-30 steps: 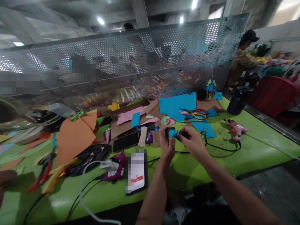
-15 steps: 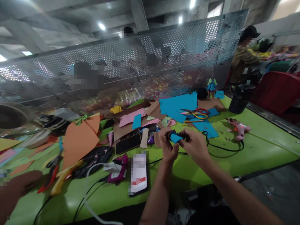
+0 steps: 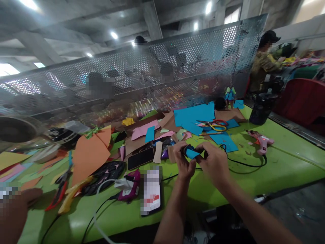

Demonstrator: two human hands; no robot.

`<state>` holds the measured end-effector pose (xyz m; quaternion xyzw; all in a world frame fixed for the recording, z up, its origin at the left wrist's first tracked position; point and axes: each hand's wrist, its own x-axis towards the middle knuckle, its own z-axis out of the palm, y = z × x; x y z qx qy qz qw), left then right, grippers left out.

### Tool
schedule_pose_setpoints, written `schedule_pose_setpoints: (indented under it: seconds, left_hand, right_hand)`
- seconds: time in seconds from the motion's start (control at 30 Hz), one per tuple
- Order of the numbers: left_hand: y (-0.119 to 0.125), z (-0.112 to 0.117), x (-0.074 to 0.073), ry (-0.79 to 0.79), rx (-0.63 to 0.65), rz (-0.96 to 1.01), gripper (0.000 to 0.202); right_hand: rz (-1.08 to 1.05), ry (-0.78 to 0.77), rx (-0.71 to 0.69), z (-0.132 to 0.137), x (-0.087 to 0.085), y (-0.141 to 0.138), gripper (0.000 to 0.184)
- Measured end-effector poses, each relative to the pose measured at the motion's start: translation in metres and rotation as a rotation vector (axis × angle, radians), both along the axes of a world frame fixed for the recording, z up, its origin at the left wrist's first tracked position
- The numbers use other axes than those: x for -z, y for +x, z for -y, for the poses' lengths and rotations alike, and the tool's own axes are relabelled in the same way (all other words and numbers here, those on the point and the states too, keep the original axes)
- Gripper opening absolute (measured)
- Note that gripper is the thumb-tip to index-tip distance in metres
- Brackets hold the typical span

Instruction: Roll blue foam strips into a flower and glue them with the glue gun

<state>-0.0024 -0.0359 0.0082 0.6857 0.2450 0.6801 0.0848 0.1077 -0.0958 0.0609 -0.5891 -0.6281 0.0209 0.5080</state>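
Note:
Both of my hands meet above the green table (image 3: 279, 162), pinching a small blue paper piece (image 3: 191, 153) between them. My left hand (image 3: 184, 159) grips its left side with curled fingers. My right hand (image 3: 214, 161) holds its right side, fingers closed round it. The paper looks folded or rolled; its exact shape is blurred. Just behind my hands lie scraps of blue, pink and brown paper.
A pink glue gun (image 3: 261, 141) with a black cord lies to the right, scissors (image 3: 214, 124) on blue sheets (image 3: 195, 115) behind. Two phones (image 3: 141, 158) (image 3: 151, 192), a purple glue gun (image 3: 130, 189) and orange paper (image 3: 87, 157) lie left. A perforated metal screen (image 3: 152, 74) backs the table; another person's hand (image 3: 15, 210) is at lower left.
My hands have stayed together on the blue piece, turning it slightly. The view has shifted a little, and the other person's hand at lower left has come further into view.

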Motion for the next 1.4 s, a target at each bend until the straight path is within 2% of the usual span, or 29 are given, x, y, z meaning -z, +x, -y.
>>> schedule_pose_setpoints:
  seconds: [0.4, 0.6, 0.77, 1.07, 1.4]
  left_hand:
    - [0.000, 0.000, 0.002, 0.014, 0.055, 0.064, 0.051]
    - [0.002, 0.002, 0.001, 0.012, 0.061, 0.076, 0.051]
    - [0.001, 0.002, 0.003, -0.005, 0.061, 0.070, 0.053]
    - [0.000, 0.004, 0.002, -0.008, 0.057, 0.025, 0.052]
    - [0.000, 0.004, 0.001, -0.010, 0.108, 0.013, 0.050]
  right_hand:
    - [0.031, 0.186, -0.044, 0.005, 0.006, -0.005, 0.013]
    - [-0.006, 0.202, -0.064, 0.005, 0.009, -0.006, 0.015]
    - [0.002, 0.165, -0.081, 0.006, 0.003, -0.003, 0.013]
    - [0.292, 0.126, -0.046, 0.006, -0.010, 0.005, 0.021]
    - [0.541, 0.280, -0.065, 0.003, -0.024, 0.013, 0.020]
